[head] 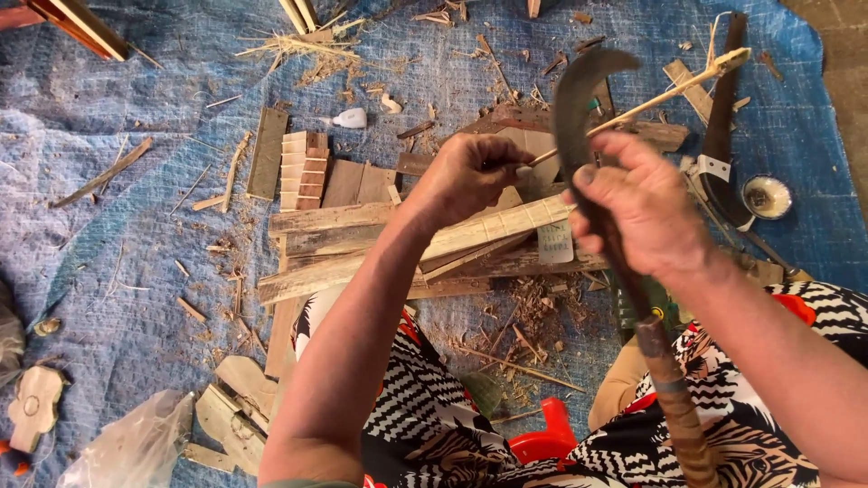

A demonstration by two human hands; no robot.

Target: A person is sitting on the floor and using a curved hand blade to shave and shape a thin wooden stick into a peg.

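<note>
My right hand (644, 206) grips a long curved knife (579, 104) by the blade's lower part; its dark blade curls up and to the right, and its wrapped handle (674, 407) runs down toward my lap. My left hand (468, 174) pinches one end of a thin pale wooden stick (665, 92). The stick slants up to the right, crossing just behind the blade. Both hands hover over a pile of flat wooden slats (362, 235) on a blue tarp (108, 181).
Wood shavings and splinters (520, 330) litter the tarp. A small round dish (767, 196) and a dark sheath-like piece (721, 108) lie at the right. Cut wooden shapes (231, 407), a clear plastic bag (131, 447) and a red stool (542, 438) sit near my patterned clothing.
</note>
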